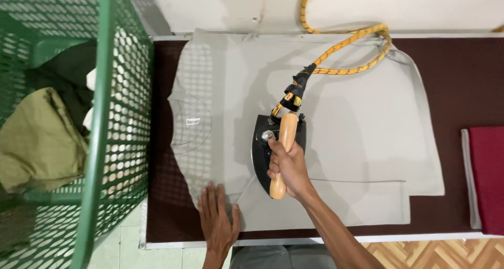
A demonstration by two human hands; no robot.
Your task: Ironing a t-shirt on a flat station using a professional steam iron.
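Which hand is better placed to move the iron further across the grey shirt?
Probably the right hand: it grips the iron by its wooden handle. The left hand lies flat on the grey shirt, near its edge.

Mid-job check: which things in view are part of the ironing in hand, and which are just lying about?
In use:
right hand gripping the iron
left hand flat on the grey shirt
yellow cord
maroon ironing surface

Lying about:
green basket holding olive cloth
folded red cloth
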